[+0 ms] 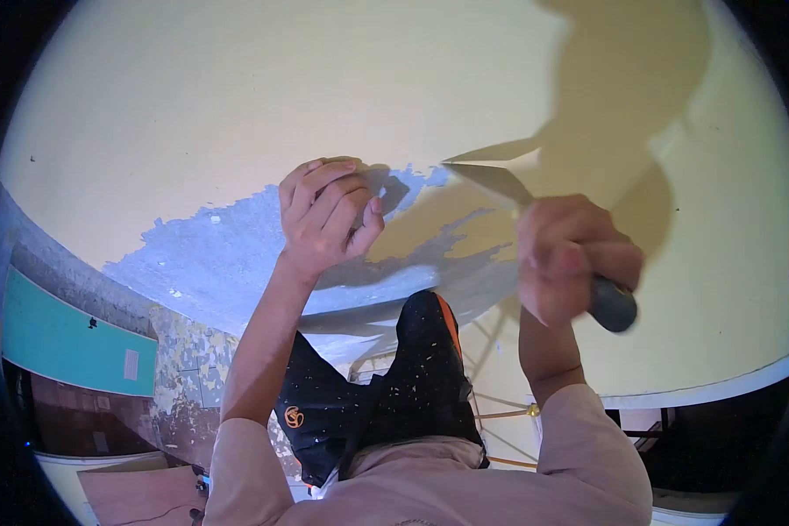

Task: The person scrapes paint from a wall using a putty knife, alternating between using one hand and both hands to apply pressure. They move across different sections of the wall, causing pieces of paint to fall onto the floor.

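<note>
Scraper (pixel 504 187) in R grip (pixel 579 254), blade (pixel 486 178) up-L, hndl butt (pixel 614 307) lower R.

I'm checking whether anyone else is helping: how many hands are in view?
2. The left hand, fingers curled, is in front of the blue-grey patch on the yellow wall; the right hand grips the scraper. No other hands show.

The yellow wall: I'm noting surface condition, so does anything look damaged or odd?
Yes: a large, ragged patch of the wall lacks its coating, showing blue-grey against even yellow. It spreads behind the left hand and reaches near the scraper held in the right hand.
</note>
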A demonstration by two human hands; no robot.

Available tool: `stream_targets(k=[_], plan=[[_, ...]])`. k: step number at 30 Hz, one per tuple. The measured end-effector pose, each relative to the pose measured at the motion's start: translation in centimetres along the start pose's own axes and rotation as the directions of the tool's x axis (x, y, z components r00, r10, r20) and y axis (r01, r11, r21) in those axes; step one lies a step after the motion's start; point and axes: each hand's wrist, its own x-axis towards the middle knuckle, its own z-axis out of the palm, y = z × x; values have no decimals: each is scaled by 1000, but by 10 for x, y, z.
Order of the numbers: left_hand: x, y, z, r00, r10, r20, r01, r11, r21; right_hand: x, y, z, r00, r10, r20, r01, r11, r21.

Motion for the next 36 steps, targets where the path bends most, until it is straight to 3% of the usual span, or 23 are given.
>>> stream_targets(k=[1, 3, 5, 7, 8, 9, 11, 12, 13, 15, 17, 19, 21, 24, 25, 26, 27, 29, 30, 32, 33, 35, 36], plan=[[-1, 2, -1, 1000, -4, 3, 4, 1000, 8, 8, -7, -5, 1000, 5, 3, -5, 1000, 1], [1, 0, 0, 1000, 2, -5, -2, 1000, 5, 24, -19, -11, 995, -73, 68, 27, 855, 518], [-2, 1, -2, 1000, 1, 3, -1, 1000, -9, 12, -14, -6, 981, -53, 188, -24, 923, 385], [-2, 0, -1, 1000, -1, 9, 1, 1000, -3, -4, -3, 9, 989, 138, -61, -140, 990, -32], [-1, 0, 0, 1000, 1, 1, -1, 1000, 2, 9, -7, -2, 994, 74, 82, -67, 994, -87], [-2, 3, -2, 1000, -7, 1, 7, 1000, -7, 14, -16, -6, 993, 80, 83, -72, 994, -87], [0, 0, -1, 1000, -9, -10, 8, 1000, -6, 27, -26, -7, 996, -59, 68, 23, 897, 442], [0, 0, -1, 1000, -5, -2, 5, 1000, -1, 10, -10, -25, 980, -116, 161, 106, 992, 73], [-1, 1, -2, 1000, -2, 9, 2, 1000, 0, 4, -9, -20, 981, -107, 161, 97, 993, 69], [-1, 1, -2, 1000, 3, 7, -3, 1000, -5, -4, -8, -4, 933, 360, -16, -360, 932, 34], [-2, 1, -3, 1000, 3, 5, -3, 1000, 0, 16, -21, -15, 938, 345, 38, -347, 936, 59], [-2, 1, -1, 1000, -5, 0, 5, 1000, 1, 25, -21, -23, 987, 48, 155, -118, 867, 485], [-2, 0, -1, 1000, -2, 0, 2, 1000, -2, -22, 14, 1, 991, 125, -51, -132, 978, -164], [-2, 1, -2, 1000, 6, 0, -6, 1000, -1, -15, 17, 8, 918, 371, -141, -372, 928, 26], [-2, 0, -2, 1000, -9, 12, 9, 1000, 0, 16, 3, -12, 940, 268, 210, -297, 947, 123], [-1, -1, -1, 1000, -10, 10, 10, 1000, 7, 31, -8, -24, 847, 101, 521, -258, 936, 238], [-1, -1, -1, 1000, -7, 6, 7, 1000, 0, 13, -11, -12, 992, 74, 107, -115, 884, 452], [-2, 2, -2, 1000, -11, 13, 11, 1000, -19, -25, 8, -13, 937, 330, 114, -327, 944, -42], [-2, 1, -2, 1000, -4, 10, 4, 1000, -10, -31, 8, -21, 936, 335, 111, -332, 942, -49], [-1, -2, 0, 1000, 17, -2, -17, 1000, 2, -23, 8, -17, 944, 224, 244, -134, 932, -338], [-1, -2, 0, 1000, 9, -4, -9, 1000, 5, -15, -9, -14, 955, 279, 104, -258, 950, -178], [-4, -1, 0, 1000, -15, 7, 15, 1000, 6, 15, -20, -7, 964, 238, 123, -268, 850, 454], [-4, -1, 0, 1000, -10, 3, 10, 1000, 1, 1, -10, -3, 960, 252, 124, -280, 847, 452]])
